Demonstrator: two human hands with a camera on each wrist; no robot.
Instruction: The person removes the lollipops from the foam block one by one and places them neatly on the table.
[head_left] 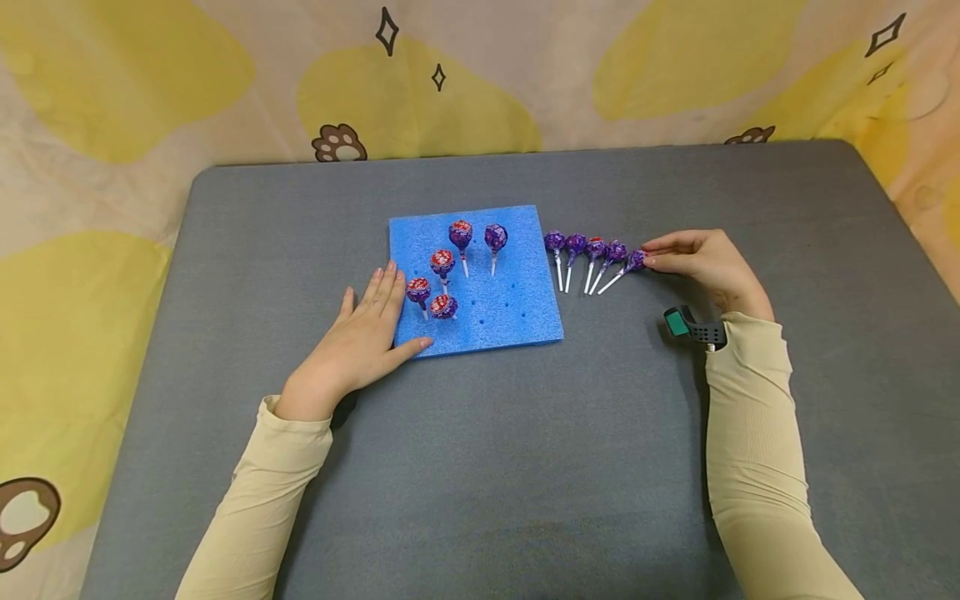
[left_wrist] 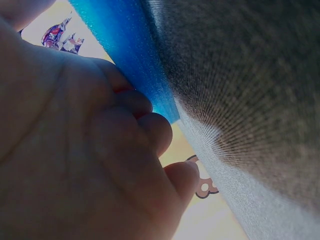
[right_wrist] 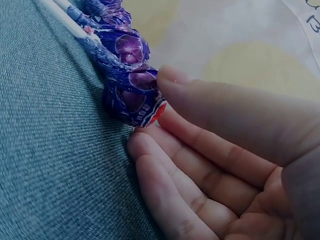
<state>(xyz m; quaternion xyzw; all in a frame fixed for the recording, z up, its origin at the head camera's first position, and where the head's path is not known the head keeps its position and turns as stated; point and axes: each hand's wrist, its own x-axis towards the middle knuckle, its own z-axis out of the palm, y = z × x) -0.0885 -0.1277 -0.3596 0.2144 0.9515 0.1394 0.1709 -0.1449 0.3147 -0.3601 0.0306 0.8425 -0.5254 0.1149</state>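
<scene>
Purple-wrapped round lollipop point(head_left: 633, 262) on white stick, right of frame centre, seems light and hard, its wrapper slippery; I would hold its head, where my right hand point(head_left: 712, 267) pinches. My straight-fingered left hand point(head_left: 358, 337) touches the blue foam board point(head_left: 517, 327).

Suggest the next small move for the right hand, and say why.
Probably the right hand should lift the rightmost lollipop off the grey table: its thumb and fingers are at the wrapped head. The blue board seems ready to take it, since five lollipops stand in it, small holes show unfilled, and the left hand rests along its left edge.
</scene>
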